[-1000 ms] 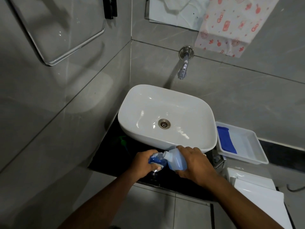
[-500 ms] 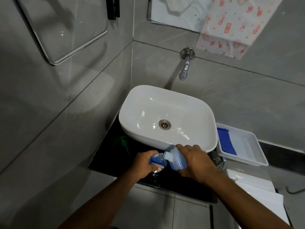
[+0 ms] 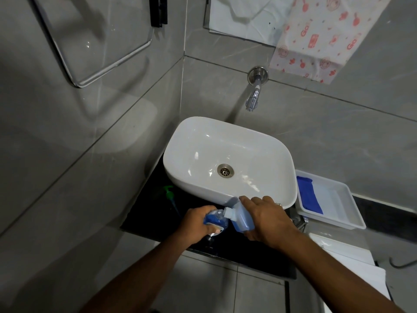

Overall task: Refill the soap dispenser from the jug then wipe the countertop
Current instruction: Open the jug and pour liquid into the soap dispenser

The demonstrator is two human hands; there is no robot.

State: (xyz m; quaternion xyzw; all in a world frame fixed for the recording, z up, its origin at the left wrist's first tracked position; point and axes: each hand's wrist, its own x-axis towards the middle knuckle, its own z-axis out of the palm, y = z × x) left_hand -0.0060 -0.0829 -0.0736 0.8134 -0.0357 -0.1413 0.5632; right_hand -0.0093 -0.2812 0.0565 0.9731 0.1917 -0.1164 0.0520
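Note:
My right hand (image 3: 268, 219) grips a translucent jug (image 3: 239, 215) of blue liquid, tilted left so its white neck meets the open mouth of the soap dispenser (image 3: 214, 219). The dispenser is a clear bottle with blue soap inside, and my left hand (image 3: 196, 223) holds it on the black countertop (image 3: 149, 219) in front of the white basin (image 3: 228, 163). A green pump head (image 3: 168, 192) lies on the counter to the left, under the basin's edge. A blue cloth (image 3: 308, 195) lies in a white tray (image 3: 338, 206) to the right.
A wall tap (image 3: 254, 96) sticks out above the basin. Grey tiled walls close in on the left and behind. A patterned cloth (image 3: 325, 37) hangs on the back wall. A white toilet tank (image 3: 347, 256) stands at lower right, below the tray.
Both hands hold the same pouring pose; the view has only shifted slightly.

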